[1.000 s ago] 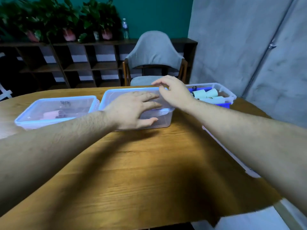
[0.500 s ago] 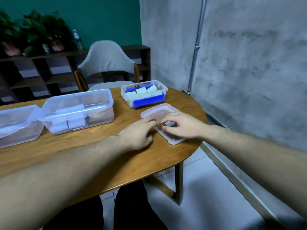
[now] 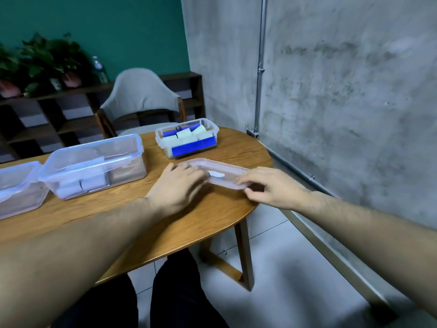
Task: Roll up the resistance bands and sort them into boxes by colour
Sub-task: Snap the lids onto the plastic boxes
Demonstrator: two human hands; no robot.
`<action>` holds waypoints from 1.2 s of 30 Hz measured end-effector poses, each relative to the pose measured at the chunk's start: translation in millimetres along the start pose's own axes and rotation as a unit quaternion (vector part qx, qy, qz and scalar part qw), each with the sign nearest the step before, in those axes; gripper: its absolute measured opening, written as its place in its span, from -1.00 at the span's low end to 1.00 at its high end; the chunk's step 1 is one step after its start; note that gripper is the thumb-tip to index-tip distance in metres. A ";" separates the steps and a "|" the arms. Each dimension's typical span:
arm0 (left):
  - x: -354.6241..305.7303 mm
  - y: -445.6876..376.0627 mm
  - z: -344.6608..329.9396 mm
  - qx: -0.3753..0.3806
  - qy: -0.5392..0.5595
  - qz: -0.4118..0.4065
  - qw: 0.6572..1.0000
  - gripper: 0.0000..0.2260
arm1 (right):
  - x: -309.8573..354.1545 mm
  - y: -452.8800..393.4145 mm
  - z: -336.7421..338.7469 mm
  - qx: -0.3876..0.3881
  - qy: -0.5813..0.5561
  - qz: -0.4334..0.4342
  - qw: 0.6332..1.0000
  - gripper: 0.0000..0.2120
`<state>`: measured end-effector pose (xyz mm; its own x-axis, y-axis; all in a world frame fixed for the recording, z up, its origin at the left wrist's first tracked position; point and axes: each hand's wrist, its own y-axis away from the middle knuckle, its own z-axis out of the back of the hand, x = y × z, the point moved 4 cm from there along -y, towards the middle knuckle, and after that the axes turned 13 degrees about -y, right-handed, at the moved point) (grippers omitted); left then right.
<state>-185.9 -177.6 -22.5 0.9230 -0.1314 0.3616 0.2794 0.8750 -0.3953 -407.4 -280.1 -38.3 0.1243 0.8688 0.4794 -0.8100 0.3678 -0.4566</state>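
- Now both your hands are at the clear lid [image 3: 221, 172], which lies flat near the right end of the table [image 3: 189, 223].
- Your left hand [image 3: 176, 187] rests on its left end; if these fingers curl around the rim, I cannot tell.
- Your right hand [image 3: 272, 188] pinches the near right corner, thumb under the rim, fingers on top.
- The lid's long axis runs left to right, between the two hands.
- The open box [image 3: 186, 138] with blue and pale rolled bands [image 3: 183, 134] stands just beyond the lid, slightly to the left, so I judge the lid must go away from you.
- Two more boxes, the nearer one [image 3: 94, 165] covered, stand to the left.
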 end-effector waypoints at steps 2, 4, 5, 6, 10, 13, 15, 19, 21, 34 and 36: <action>12.6 1.7 6.4 -0.035 0.048 0.041 0.997 -0.70 | -0.8 -6.4 5.9 -0.071 -0.044 -0.030 0.996 -0.81; 25.6 0.7 10.4 -0.065 0.118 0.108 0.985 -0.75 | 3.6 -20.4 6.4 -0.116 -0.117 -0.049 0.985 -0.84; 31.8 -1.0 11.3 -0.081 0.144 0.150 0.975 -0.75 | 7.3 -28.7 6.0 -0.143 -0.153 -0.053 0.976 -0.83; 39.8 -3.2 11.2 -0.096 0.163 0.196 0.962 -0.73 | 9.8 -39.9 5.9 -0.170 -0.186 -0.058 0.966 -0.83; 59.5 -9.6 2.6 -0.127 0.243 0.349 0.896 -0.52 | 12.1 -77.3 2.7 -0.242 -0.297 -0.102 0.918 -0.83; 72.3 -12.0 -8.1 -0.164 0.284 0.417 0.848 -0.37 | 1.9 -102.9 0.4 -0.262 -0.361 -0.131 0.885 -0.81; 76.7 -14.6 -14.5 -0.181 0.339 0.440 0.812 -0.32 | -8.9 -116.6 2.0 -0.281 -0.400 -0.147 0.860 -0.85; 89.8 -25.6 -28.9 -0.169 0.474 0.494 0.709 -0.36 | -39.7 -152.1 13.4 -0.337 -0.454 -0.196 0.801 -0.91; 100.1 -33.2 -36.8 -0.165 0.516 0.505 0.672 -0.51 | -55.0 -168.8 16.7 -0.353 -0.501 -0.223 0.758 -0.93; 152.9 -94.2 -84.2 -0.197 0.493 0.624 0.574 -0.76 | -124.9 -262.6 -13.3 -0.212 -0.351 -0.369 0.834 -0.79; 155.8 -94.5 -92.9 -0.180 0.470 0.643 0.577 -0.74 | -133.8 -268.6 -20.6 -0.198 -0.316 -0.380 0.847 -0.71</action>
<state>-44.0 -324.0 -7.3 0.1163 0.1752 -0.9776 -0.9160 0.3993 -0.0374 -194.7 -488.4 4.8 0.0913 0.0265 0.9955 -0.3627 0.9319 0.0085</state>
